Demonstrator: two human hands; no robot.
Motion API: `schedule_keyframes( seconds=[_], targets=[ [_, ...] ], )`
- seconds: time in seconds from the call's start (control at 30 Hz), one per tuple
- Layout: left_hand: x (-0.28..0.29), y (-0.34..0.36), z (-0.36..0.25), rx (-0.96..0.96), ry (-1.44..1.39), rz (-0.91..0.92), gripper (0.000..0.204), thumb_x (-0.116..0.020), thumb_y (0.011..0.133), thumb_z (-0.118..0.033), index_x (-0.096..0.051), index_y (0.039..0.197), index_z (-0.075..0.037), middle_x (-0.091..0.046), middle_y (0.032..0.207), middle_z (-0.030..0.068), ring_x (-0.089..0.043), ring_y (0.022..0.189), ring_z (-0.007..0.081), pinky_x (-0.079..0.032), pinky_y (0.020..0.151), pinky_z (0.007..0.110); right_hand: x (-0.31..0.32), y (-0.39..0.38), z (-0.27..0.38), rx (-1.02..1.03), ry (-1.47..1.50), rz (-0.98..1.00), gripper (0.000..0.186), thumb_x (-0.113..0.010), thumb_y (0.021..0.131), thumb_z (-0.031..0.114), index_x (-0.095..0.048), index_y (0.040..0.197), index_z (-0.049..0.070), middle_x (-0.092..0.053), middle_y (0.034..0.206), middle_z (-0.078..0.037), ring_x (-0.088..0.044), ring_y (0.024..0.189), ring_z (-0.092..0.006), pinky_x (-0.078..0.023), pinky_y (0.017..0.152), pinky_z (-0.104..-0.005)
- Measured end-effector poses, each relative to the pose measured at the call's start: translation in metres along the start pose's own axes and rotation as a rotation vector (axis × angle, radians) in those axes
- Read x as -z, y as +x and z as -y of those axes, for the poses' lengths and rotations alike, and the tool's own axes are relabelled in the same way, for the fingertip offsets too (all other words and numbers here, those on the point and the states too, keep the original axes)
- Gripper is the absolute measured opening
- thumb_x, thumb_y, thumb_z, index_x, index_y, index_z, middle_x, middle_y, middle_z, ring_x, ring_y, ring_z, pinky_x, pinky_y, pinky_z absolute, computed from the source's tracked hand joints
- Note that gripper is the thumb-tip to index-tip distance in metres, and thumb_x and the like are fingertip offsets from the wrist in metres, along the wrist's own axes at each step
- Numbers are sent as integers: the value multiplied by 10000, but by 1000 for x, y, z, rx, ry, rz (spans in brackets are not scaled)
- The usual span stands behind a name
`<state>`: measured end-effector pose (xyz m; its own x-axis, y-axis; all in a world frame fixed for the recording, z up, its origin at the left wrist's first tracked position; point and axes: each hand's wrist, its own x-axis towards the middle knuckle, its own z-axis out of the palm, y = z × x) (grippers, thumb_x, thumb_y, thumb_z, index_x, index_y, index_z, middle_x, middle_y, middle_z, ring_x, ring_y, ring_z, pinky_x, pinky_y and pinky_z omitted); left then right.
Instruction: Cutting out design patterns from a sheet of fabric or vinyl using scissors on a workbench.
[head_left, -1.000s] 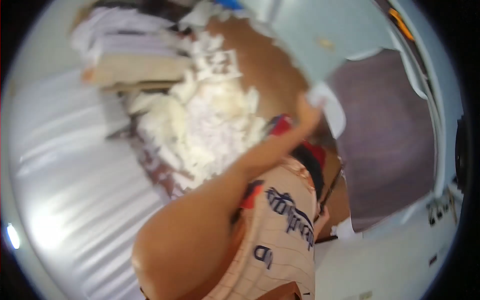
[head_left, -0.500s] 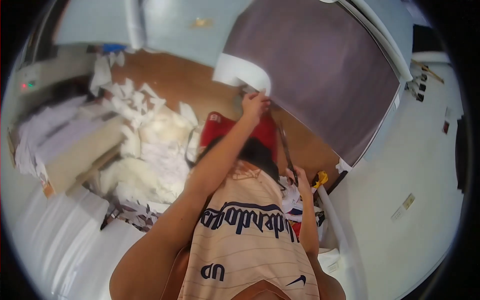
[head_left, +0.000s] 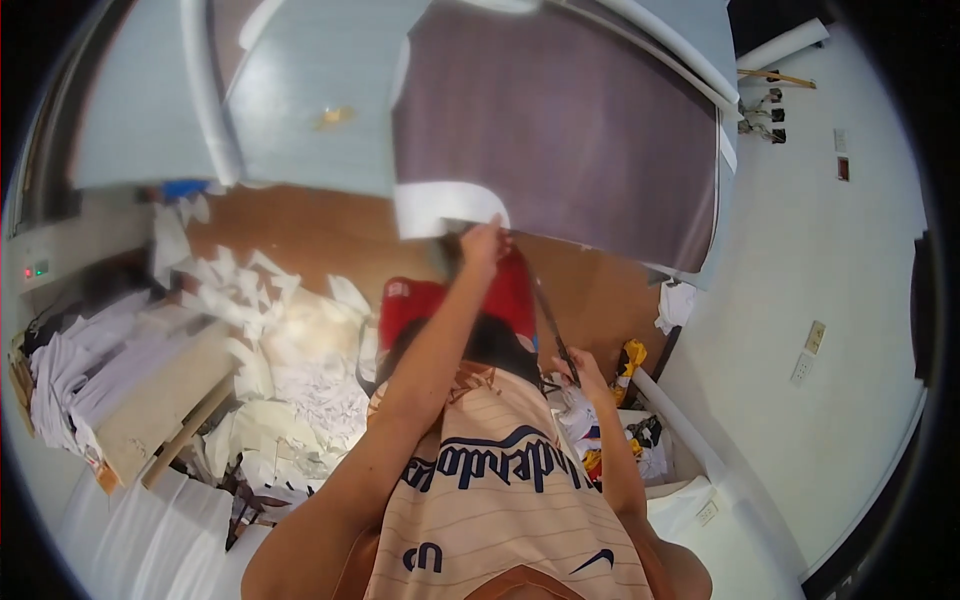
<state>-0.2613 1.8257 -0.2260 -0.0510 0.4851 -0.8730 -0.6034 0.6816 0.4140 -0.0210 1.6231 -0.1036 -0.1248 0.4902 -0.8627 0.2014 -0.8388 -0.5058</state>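
Note:
A wide sheet [head_left: 560, 130], dull purple with a curved white corner, lies over the table's near edge. My left hand [head_left: 482, 245] is closed on the sheet's near edge, where the white part meets the purple. Lower and to the right, my right hand [head_left: 583, 375] is wrapped around a long, thin, dark tool that looks like scissors [head_left: 548, 315]. Its far end points up toward the sheet's edge, close to my left hand. The tip is blurred, so I cannot tell whether the blades touch the sheet.
Pale table [head_left: 300, 130] ahead carries a white roll [head_left: 208, 100]. White paper scraps [head_left: 320, 350] heap on the brown floor [head_left: 300, 230] at left, beside a stack of white sheets [head_left: 100, 350]. A box of coloured scraps [head_left: 650, 450] stands at right, near the wall [head_left: 780, 300].
The view has tilted and turned, so the table and sheet sit lower and further left. My left hand still pinches the sheet's edge, and my right hand keeps hold of the scissors.

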Motion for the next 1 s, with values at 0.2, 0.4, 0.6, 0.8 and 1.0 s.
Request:
schedule_keyframes(
  seconds=[0.2, 0.4, 0.6, 0.8, 1.0],
  targets=[
    [-5, 10, -34, -72, 7, 111, 209, -695, 953, -232, -626, 924, -37, -708, 911, 109, -681, 691, 195, -560, 583, 312, -17, 37, 49, 21, 115, -16, 201, -654, 976, 244, -597, 899, 67, -550, 700, 9, -523, 584, -100, -388, 542, -248],
    [0, 29, -30, -132, 137, 113, 190, -689, 952, -187, -656, 1009, -8, -712, 958, 121, -691, 838, 200, -576, 699, 323, -30, 83, 63, 211, 160, 89, 318, -650, 980, 369, -579, 844, 91, -546, 681, 11, -533, 592, -106, -396, 553, -251],
    [-1, 27, -17, -97, 138, 137, 193, -670, 978, -178, -617, 1053, -8, -675, 1027, 94, -663, 954, 181, -586, 838, 354, -44, 108, 80, 0, 365, 55, 321, -651, 978, 392, -582, 864, 101, -566, 733, 8, -544, 617, -85, -408, 567, -241],
    [-3, 15, -17, -104, 77, 167, 211, -666, 977, -140, -601, 1079, 32, -645, 1116, 139, -655, 1024, 239, -581, 936, 397, -47, 137, 66, 177, 294, 141, 344, -666, 970, 391, -571, 808, 103, -538, 640, 20, -533, 560, -80, -433, 516, -252],
    [3, 15, -13, -173, -36, 163, 230, -662, 965, -111, -614, 1066, 90, -654, 1069, 194, -677, 1007, 299, -603, 886, 418, -43, 138, 82, 173, 254, 24, 337, -741, 929, 345, -585, 758, 101, -515, 571, 32, -484, 473, -67, -396, 443, -235]
  ],
)
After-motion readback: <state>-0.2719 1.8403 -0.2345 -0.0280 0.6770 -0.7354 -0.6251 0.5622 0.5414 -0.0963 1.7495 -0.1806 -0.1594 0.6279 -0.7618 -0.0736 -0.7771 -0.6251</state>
